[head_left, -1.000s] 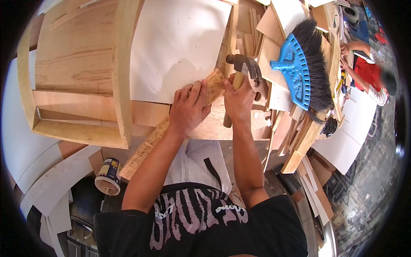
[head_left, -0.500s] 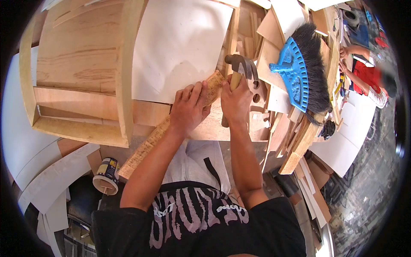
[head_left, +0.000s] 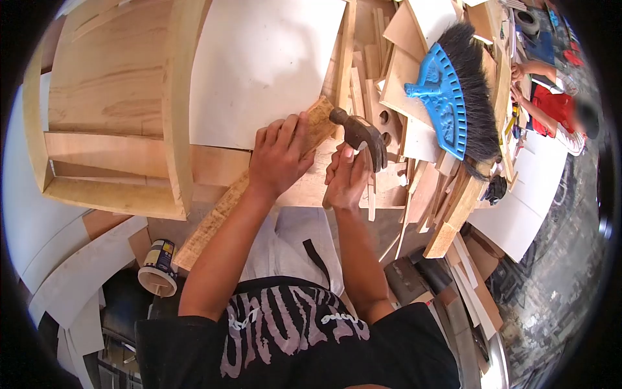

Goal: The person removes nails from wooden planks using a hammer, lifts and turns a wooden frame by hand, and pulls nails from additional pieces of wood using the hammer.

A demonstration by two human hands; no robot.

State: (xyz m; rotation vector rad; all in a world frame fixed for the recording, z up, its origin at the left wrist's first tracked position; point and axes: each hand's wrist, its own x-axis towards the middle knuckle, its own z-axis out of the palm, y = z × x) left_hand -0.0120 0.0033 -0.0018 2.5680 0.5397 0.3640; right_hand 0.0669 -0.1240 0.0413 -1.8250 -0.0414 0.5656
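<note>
Draping the left hand [head_left: 280,152] over a wooden plank [head_left: 217,223] (running diagonally, lower left to upper right, across the edge of the bench [head_left: 308,191]). Clasping a claw hammer [head_left: 359,135] in the right hand [head_left: 346,178], pointing its striking face upper-left beside the plank's upper end.

Hammer [head_left: 365,137], claw type: dark metal head just beyond the right grip [head_left: 348,176], wooden handle held within it. Plank [head_left: 221,220]: long, narrow, mottled yellow-brown; lies slantwise beneath the left grip [head_left: 278,154], extending past it both ways.
</note>
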